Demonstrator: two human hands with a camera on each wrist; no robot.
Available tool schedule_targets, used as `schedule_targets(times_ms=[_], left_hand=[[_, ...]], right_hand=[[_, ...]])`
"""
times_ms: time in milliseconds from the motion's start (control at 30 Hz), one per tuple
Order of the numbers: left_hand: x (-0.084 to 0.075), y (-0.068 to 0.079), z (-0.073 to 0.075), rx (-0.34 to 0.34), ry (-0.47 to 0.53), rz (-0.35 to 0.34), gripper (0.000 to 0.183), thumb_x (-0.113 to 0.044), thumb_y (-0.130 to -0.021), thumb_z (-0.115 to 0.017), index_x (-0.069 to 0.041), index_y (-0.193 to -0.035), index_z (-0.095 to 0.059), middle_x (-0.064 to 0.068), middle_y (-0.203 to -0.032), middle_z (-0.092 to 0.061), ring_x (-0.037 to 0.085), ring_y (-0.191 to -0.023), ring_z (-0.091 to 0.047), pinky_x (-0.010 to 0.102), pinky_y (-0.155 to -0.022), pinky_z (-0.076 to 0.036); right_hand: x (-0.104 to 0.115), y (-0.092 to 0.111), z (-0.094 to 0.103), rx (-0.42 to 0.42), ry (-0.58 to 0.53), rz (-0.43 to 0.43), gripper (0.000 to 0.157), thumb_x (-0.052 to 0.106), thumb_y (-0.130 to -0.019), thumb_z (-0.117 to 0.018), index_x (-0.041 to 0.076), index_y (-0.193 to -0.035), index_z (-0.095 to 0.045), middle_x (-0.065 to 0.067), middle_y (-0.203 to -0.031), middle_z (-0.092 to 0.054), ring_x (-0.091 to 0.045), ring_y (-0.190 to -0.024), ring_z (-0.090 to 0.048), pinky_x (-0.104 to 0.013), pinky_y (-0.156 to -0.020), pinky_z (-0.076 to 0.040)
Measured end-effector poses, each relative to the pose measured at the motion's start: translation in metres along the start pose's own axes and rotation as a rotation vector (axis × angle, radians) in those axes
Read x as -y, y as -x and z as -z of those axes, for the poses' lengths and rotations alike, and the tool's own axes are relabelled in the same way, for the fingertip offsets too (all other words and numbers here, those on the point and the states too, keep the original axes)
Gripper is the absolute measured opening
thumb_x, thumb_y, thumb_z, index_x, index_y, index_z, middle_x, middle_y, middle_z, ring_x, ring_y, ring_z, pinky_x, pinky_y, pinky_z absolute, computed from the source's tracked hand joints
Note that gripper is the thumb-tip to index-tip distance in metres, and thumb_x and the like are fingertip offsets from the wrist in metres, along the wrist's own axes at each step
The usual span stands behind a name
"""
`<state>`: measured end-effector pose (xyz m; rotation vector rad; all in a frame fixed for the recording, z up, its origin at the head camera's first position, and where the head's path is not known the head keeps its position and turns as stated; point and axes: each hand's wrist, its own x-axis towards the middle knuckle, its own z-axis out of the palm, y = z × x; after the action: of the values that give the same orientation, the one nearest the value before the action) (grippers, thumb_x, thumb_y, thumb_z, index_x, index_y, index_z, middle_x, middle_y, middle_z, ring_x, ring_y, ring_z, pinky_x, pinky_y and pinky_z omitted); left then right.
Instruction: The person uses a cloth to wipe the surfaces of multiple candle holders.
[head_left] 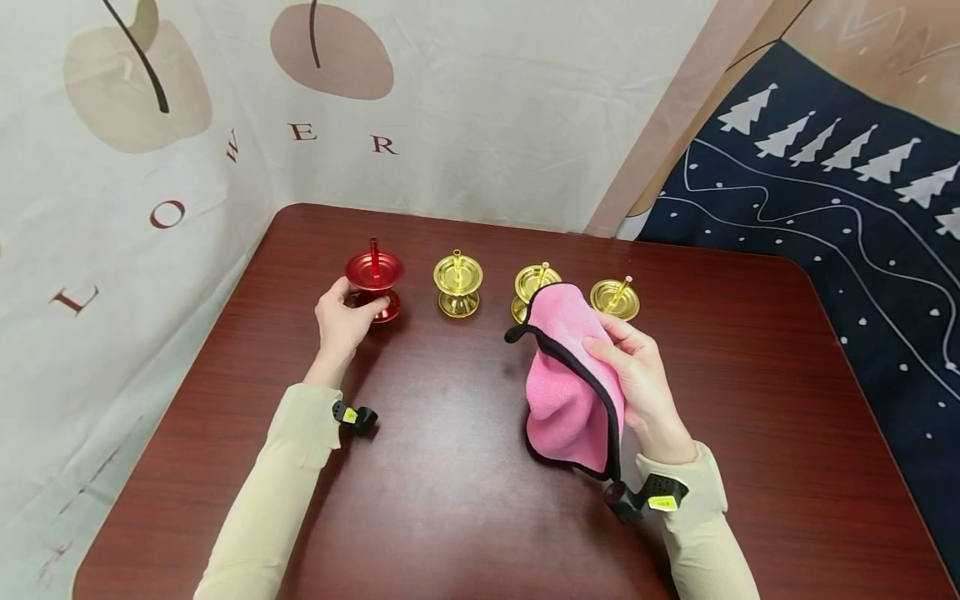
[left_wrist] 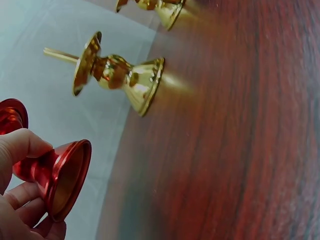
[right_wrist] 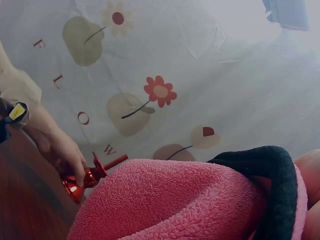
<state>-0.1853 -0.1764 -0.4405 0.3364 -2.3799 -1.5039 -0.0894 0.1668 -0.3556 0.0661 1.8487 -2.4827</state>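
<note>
My left hand (head_left: 343, 321) grips a shiny red candle holder (head_left: 375, 271) by its lower part, thumb on one side and fingers on the other. The left wrist view shows the hollow underside of its base (left_wrist: 72, 180), raised off the table. In my right hand (head_left: 637, 375) hangs a pink cloth (head_left: 570, 383) with black edging, pinched between thumb and fingers. Behind the cloth stands a gold candle holder (head_left: 525, 287), partly covered by it. Another gold candle holder (head_left: 459, 287) stands between the hands, and a third gold one (head_left: 615, 298) is just beyond the right hand.
The dark red-brown wooden table (head_left: 435, 500) has rounded far corners. A pale printed curtain (head_left: 487, 142) hangs along its back and left side. A navy cloth with white trees (head_left: 840, 217) hangs at the right.
</note>
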Motion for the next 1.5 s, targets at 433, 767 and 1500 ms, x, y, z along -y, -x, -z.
schedule_targets(times_ms=[433,767,1500], left_hand=[[-0.031,0.018,0.004,0.074,0.023,-0.13,0.024,-0.003,-0.073,-0.075,-0.002,-0.092,-0.061,0.015,-0.092,-0.066,0.021,-0.085,-0.056,0.023,-0.073,-0.045],[-0.051,0.03,0.0,0.161,0.021,-0.166,0.023,-0.001,-0.071,-0.074,-0.001,-0.089,-0.06,0.014,-0.088,-0.066,0.021,-0.081,-0.057,0.021,-0.069,-0.044],[-0.098,0.069,-0.014,0.256,-0.017,-0.475,0.027,-0.01,-0.063,-0.079,-0.008,-0.083,-0.06,0.009,-0.08,-0.062,0.022,-0.077,-0.055,0.036,-0.064,-0.047]], right_hand=[[0.004,-0.002,-0.005,-0.007,0.016,-0.013,0.036,-0.007,-0.087,-0.053,0.023,-0.094,-0.072,0.002,-0.09,-0.067,-0.009,-0.081,-0.061,-0.02,-0.072,-0.051],[0.004,-0.007,-0.011,-0.02,-0.109,-0.036,0.034,-0.005,-0.09,-0.051,0.021,-0.097,-0.072,0.001,-0.095,-0.066,-0.009,-0.081,-0.062,-0.02,-0.072,-0.051],[0.006,-0.011,-0.027,0.004,-0.282,-0.051,0.031,-0.003,-0.093,-0.044,0.015,-0.101,-0.068,-0.002,-0.097,-0.061,-0.011,-0.082,-0.063,-0.02,-0.073,-0.051]])
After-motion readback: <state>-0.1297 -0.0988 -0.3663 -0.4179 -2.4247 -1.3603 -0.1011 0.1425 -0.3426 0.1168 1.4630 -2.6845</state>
